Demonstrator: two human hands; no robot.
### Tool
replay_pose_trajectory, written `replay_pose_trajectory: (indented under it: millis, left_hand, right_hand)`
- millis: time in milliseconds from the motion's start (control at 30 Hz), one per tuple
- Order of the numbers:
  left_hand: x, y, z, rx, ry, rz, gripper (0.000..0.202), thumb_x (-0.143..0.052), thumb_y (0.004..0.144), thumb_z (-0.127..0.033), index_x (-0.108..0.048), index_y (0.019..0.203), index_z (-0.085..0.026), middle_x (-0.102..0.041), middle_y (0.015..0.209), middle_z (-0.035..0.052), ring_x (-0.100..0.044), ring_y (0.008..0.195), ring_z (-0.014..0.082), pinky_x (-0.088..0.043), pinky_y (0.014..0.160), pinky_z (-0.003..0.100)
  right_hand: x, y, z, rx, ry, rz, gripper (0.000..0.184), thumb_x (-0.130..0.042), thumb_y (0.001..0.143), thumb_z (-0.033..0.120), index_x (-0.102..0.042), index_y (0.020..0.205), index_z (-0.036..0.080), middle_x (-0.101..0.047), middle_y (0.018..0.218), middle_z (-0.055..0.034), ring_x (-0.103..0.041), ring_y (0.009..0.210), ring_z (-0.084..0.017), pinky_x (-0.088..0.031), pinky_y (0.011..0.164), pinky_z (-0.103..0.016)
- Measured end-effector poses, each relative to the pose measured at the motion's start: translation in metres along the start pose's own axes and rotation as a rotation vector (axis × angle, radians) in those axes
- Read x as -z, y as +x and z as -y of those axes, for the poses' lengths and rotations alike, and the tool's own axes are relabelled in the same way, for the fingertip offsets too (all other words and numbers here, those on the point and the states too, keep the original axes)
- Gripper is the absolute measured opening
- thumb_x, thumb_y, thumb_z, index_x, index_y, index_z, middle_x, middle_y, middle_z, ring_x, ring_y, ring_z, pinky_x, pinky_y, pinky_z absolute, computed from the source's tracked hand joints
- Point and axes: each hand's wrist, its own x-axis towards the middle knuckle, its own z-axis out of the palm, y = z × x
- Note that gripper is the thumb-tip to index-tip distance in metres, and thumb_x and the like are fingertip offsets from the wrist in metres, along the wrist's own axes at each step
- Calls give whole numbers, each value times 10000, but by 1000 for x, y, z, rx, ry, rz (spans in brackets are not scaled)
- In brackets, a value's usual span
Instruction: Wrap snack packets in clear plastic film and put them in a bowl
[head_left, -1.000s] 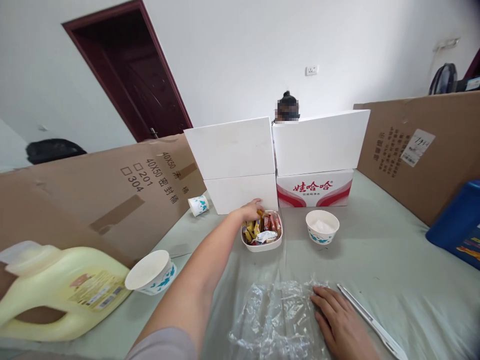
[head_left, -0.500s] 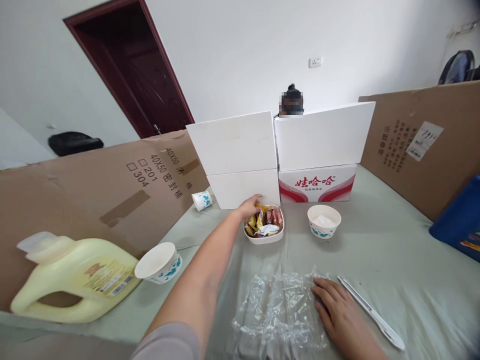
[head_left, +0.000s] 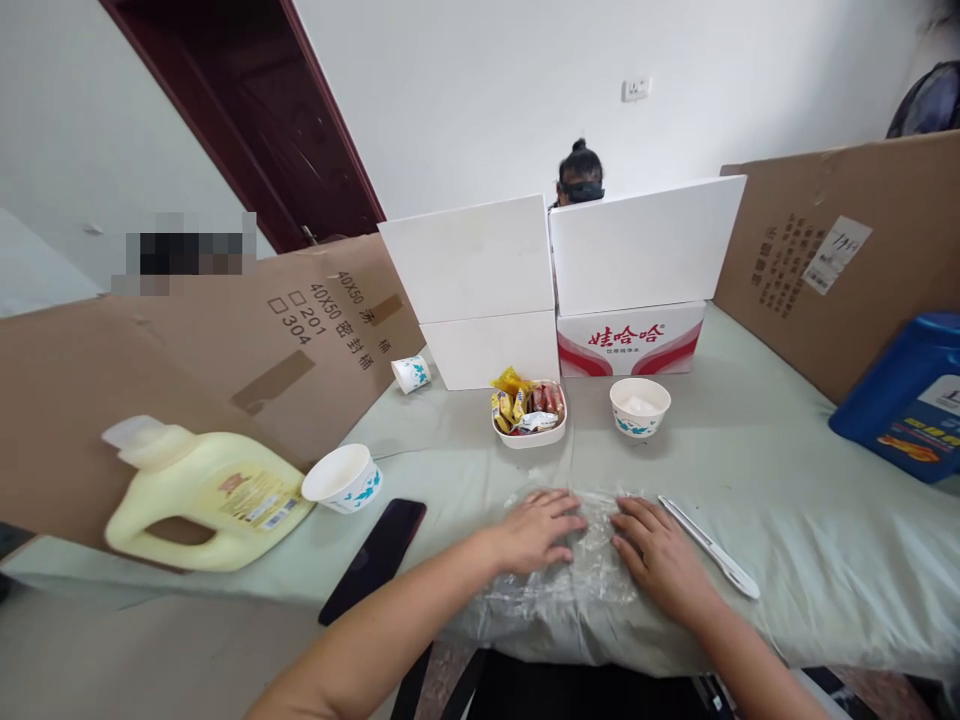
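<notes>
My left hand [head_left: 534,532] lies on the left part of a crinkled clear plastic bag [head_left: 598,528], its fingers stretched out and apart. On the bag's right side rests my right hand [head_left: 660,548], also flat with fingers spread. Neither hand holds anything. Just right of my right hand lies a white utility knife [head_left: 712,550]. Beyond the bag stands a white tub [head_left: 531,439] heaped with small wrapped snacks [head_left: 525,402], a yellow packet [head_left: 511,380] on top at the back.
A paper bowl [head_left: 640,412] with something white inside stands right of the tub. On the left are a phone [head_left: 379,555], another paper bowl [head_left: 346,490], a tipped paper cup [head_left: 412,374] and a yellow jug [head_left: 217,500]. White boxes [head_left: 487,350] and a blue bottle [head_left: 900,400] flank the back and right.
My left hand has come back from the snack tub to the plastic bag. A yellow packet now sits on the heap. The phone has come into sight. The right hand stays on the bag.
</notes>
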Motion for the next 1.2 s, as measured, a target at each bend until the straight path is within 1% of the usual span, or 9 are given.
replay_pose_trajectory:
  millis: [133, 333, 533, 667, 767, 833, 967, 1067, 1200]
  left_hand:
    - [-10, -25, 28, 379, 110, -213, 558, -571, 876, -448, -454, 1378, -233, -344, 1512, 136, -249, 1413, 328, -231, 1110, 576]
    - [18, -78, 21, 198, -90, -467, 300, -475, 927, -395, -631, 1093, -200, -594, 1218, 119, -473, 1232, 252, -364, 1072, 445]
    - [15, -118, -5, 157, -380, -229, 663, -723, 692, -581, -555, 1213, -207, -546, 1278, 133, -485, 1222, 300, -377, 1062, 443]
    - [-1, -131, -8, 229, -197, -95, 637, -810, 625, -347, -569, 1205, -237, -449, 1429, 114, -298, 1386, 329, -254, 1133, 519]
    - [-6, -140, -8, 228, -202, -178, 178, -615, 767, -165, -647, 932, -225, -560, 1329, 79, -366, 1361, 275, -322, 1108, 472]
    - [-5, -143, -10, 230, -277, -250, 127, -526, 813, -146, -628, 838, -216, -641, 1194, 74, -471, 1283, 249, -392, 1058, 426]
    - [-2, -139, -16, 337, -423, -277, 134, -479, 872, -248, -604, 883, -203, -695, 971, 64, -652, 960, 207, -511, 853, 326]
    - [-5, -130, -18, 445, -474, -302, 154, -458, 896, -286, -584, 898, -197, -688, 791, 30, -667, 754, 178, -509, 700, 276]
    - [-13, -119, -18, 496, -508, -387, 186, -465, 913, -345, -557, 843, -198, -647, 663, -14, -622, 576, 141, -479, 623, 257]
  right_hand:
    - [1, -4, -1, -42, -72, 11, 347, -509, 903, 423, -640, 1156, 225, -565, 1331, -95, -444, 1289, -292, -388, 1029, -514]
    - [32, -13, -4, -41, 42, -39, 365, -421, 949, 433, -605, 1179, 219, -582, 1293, -109, -501, 1229, -257, -411, 1017, -462]
    - [46, -7, 9, 55, 147, 222, 768, -703, 722, 476, -429, 1390, 213, -526, 1359, -116, -425, 1301, -291, -360, 1059, -469]
    - [48, -4, 17, 42, 170, 321, 457, -686, 737, 271, -599, 1182, 214, -673, 939, -52, -595, 993, -239, -423, 957, -411]
    - [55, -11, 17, 50, 240, 345, 166, -617, 775, 192, -645, 932, 235, -639, 827, -20, -599, 874, -196, -462, 857, -347]
    - [58, -20, 14, 45, 285, 347, 120, -603, 765, 183, -625, 870, 235, -636, 989, -44, -586, 984, -203, -465, 869, -332]
    - [60, -36, 13, -59, 377, 358, 467, -642, 725, 249, -545, 1182, 255, -491, 1355, -90, -576, 1057, -219, -477, 895, -351]
    - [61, -41, 18, -125, 415, 430, 720, -676, 700, 269, -414, 1371, 260, -611, 1156, -66, -610, 911, -197, -497, 829, -326]
    - [64, -44, 22, -102, 419, 467, 478, -617, 737, 218, -578, 1209, 284, -641, 868, -3, -623, 835, -180, -492, 799, -296]
